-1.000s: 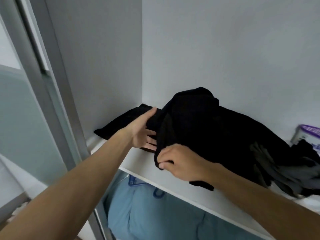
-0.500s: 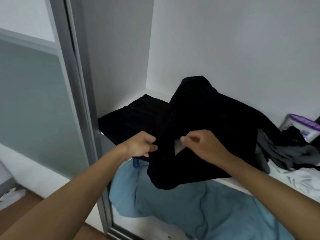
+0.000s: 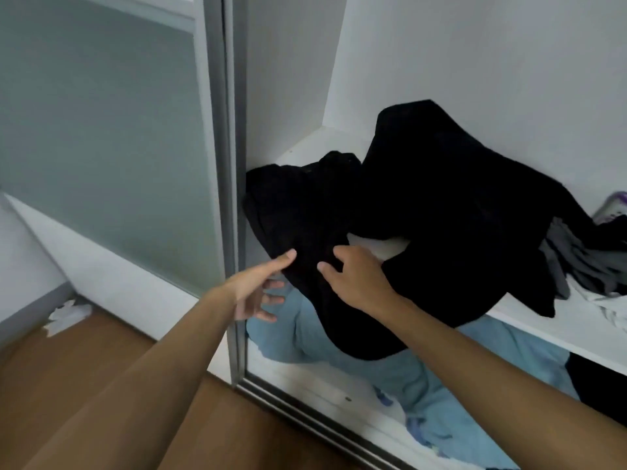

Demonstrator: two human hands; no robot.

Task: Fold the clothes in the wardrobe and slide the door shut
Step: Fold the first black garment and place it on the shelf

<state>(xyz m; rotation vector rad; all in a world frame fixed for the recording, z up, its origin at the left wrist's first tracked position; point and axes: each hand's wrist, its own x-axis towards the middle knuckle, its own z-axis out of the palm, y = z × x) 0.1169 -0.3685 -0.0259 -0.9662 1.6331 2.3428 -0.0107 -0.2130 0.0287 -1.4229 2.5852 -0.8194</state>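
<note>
Wardrobe shelf (image 3: pixel 559 334), door (image 3: pixel 101 147) slid open: black garment (image 3: pixel 441 215) hung over edge. My left hand (image 3: pixel 258 293) spread, empty; right hand (image 3: pixel 356 279) lay on cloth, grip apart, probably to gather it.

The black clothes (image 3: pixel 441 215) sprawl across the shelf (image 3: pixel 325 144) and hang over its front edge, leaving bare room at the back left corner, while the door frame (image 3: pixel 230 164) closes off the left side.
</note>
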